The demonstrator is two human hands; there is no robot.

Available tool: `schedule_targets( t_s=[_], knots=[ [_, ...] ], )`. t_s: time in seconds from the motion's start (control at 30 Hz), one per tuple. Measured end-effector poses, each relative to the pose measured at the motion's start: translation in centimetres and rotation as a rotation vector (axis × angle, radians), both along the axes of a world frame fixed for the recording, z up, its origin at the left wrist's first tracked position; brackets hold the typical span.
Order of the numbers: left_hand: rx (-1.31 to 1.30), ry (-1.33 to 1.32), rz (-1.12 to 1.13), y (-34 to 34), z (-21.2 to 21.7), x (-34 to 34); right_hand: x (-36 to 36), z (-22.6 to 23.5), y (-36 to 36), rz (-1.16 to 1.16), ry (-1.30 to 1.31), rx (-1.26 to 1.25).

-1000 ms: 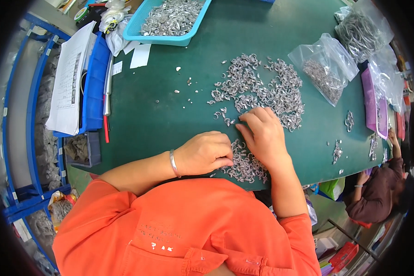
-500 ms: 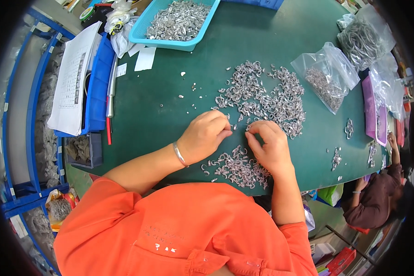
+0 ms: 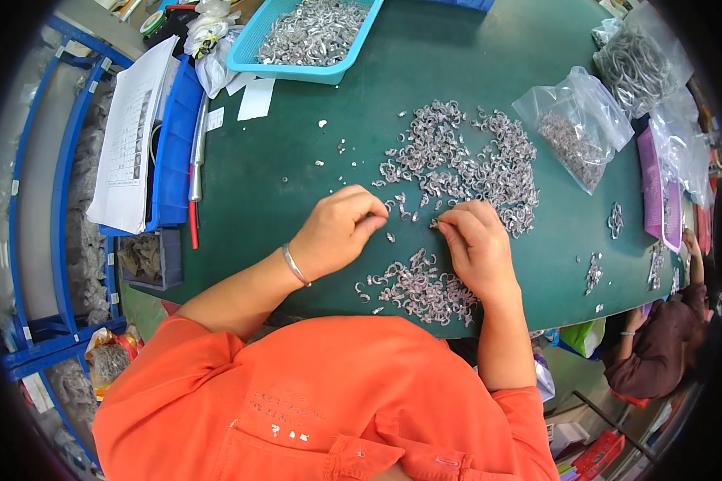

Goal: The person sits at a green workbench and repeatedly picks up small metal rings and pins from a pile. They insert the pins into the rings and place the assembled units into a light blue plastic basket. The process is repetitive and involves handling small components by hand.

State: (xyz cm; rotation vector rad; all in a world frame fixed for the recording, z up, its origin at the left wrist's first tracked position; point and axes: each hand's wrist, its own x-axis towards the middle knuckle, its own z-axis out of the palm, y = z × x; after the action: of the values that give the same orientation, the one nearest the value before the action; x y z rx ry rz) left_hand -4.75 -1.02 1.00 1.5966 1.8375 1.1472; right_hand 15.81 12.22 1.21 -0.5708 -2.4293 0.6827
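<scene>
My right hand [image 3: 480, 247] had its fingertips pinched on one small metal clip [image 3: 435, 224] and my left hand [image 3: 338, 231] was curled shut, holding I could not tell what, between the far pile [image 3: 465, 160] and the near pile [image 3: 421, 289] on the green table [image 3: 297, 192]; the clips looked light, stiff and slippery, best nipped across the curve.

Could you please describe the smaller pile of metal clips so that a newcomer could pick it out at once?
Start at the green table and find its near edge. The small pile lies there, just below and between the left hand and right hand. Unlike the big pile farther out, it is compact and closest to the orange shirt.
</scene>
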Motion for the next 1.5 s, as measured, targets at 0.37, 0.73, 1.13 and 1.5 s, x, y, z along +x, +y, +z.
schedule_targets(
  t_s=[0.37,0.73,1.13,1.5],
  knots=[
    [0.041,0.195,-0.161,-0.1,-0.4,0.8,0.2,-0.1,-0.3,0.061,0.076,-0.179],
    [-0.091,-0.046,-0.458,0.6,1.0,0.5,0.9,0.0,0.3,-0.030,0.024,-0.143],
    [0.061,-0.050,-0.243,1.1,0.6,1.5,1.4,1.1,0.7,0.254,-0.015,-0.252],
    [0.139,0.211,-0.101,1.1,-0.2,1.8,0.6,1.3,1.1,0.291,0.001,-0.188]
  ],
)
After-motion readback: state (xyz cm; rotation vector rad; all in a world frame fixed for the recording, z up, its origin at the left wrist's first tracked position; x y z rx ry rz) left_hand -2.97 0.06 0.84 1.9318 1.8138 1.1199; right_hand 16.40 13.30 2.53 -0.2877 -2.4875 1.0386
